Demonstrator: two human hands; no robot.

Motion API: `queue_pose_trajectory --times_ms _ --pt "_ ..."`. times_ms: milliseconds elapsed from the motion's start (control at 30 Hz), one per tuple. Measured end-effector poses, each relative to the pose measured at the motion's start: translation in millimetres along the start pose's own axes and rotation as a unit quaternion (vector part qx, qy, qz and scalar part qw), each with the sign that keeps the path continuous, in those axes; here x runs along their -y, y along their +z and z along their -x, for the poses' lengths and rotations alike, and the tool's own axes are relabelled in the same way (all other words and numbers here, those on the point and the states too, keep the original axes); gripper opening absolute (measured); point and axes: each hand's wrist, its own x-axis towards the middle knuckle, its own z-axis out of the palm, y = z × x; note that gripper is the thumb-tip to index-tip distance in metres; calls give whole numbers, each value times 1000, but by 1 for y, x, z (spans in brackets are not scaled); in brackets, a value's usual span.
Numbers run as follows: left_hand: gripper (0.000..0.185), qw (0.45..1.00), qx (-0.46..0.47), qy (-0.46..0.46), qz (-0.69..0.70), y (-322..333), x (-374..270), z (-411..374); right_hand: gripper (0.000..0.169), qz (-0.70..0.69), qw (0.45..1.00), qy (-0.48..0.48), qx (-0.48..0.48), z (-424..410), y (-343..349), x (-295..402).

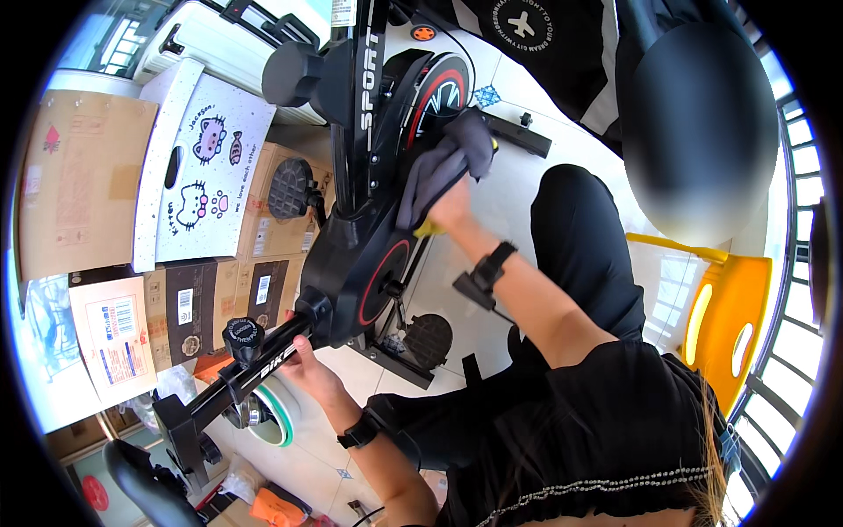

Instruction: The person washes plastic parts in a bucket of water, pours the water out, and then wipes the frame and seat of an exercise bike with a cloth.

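Observation:
A black exercise bike (355, 263) stands before me, with its flywheel (442, 92) at the upper middle. My right hand (451, 204) holds a grey cloth with yellow parts (444, 161) against the bike's body, just below the flywheel. The fingers are partly hidden by the cloth. My left hand (306, 365) grips the seat post tube (276, 352), near the black adjusting knob (242, 336). One pedal (428, 340) lies low between my hands, and the other pedal (290, 188) is on the far side.
Cardboard boxes (85, 184) and a white printed box (211, 165) are stacked on the left. A yellow plastic chair (731, 316) stands at the right, beside railings. A black bag (560, 59) is at the top right. A round bin with a green rim (286, 421) sits under the seat post.

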Motion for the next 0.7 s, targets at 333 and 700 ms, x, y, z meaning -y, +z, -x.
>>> queue_pose_trajectory --times_ms 333,700 --pt "57 1000 2 -16 -21 -8 -2 1 43 103 971 193 97 -152 -7 -67" --pt "62 998 -32 -3 -53 -9 -8 4 38 -729 561 392 -16 -82 70 -105"
